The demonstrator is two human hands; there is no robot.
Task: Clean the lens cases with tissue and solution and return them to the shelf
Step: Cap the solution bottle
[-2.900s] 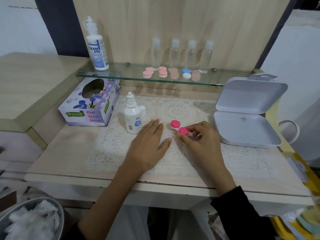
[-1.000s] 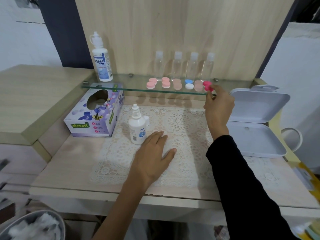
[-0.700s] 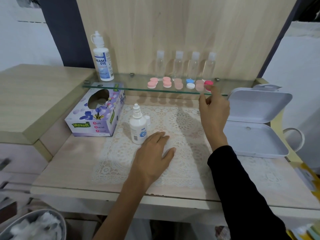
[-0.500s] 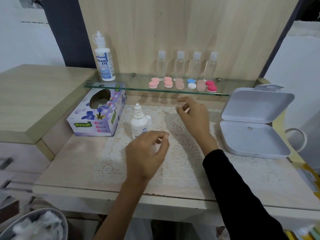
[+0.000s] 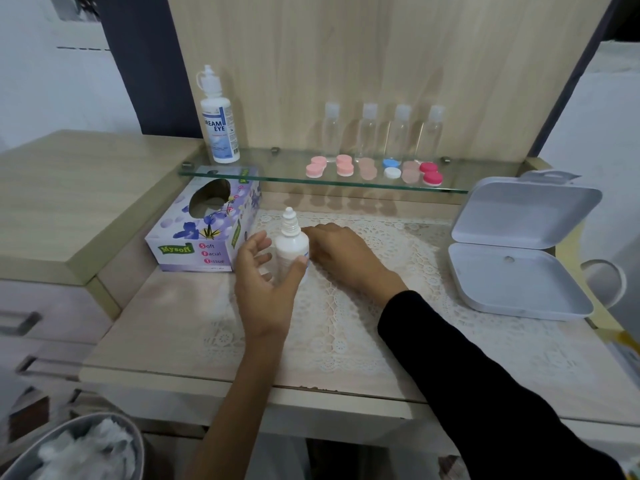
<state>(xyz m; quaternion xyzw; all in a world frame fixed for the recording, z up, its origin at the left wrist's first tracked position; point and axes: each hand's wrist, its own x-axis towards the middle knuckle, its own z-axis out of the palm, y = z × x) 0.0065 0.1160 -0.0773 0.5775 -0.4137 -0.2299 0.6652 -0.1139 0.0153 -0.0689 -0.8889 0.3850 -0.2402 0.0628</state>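
Head view: left hand (image 5: 266,289) grips the dropper bottle (image 5: 291,242) beside the tissue box (image 5: 204,233), hiding whether the right hand (image 5: 346,259) holds anything.

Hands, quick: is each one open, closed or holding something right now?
Left hand: curled round the small white bottle, holding it.
Right hand: fingertips hidden behind the bottle; cannot tell.

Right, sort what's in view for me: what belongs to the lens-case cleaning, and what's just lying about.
Job: small solution bottle in the left hand; right hand beside it; tissue box; lens cases on the glass shelf.

Lying about: open white box; four clear bottles; lace mat; tall Dream Eye bottle.
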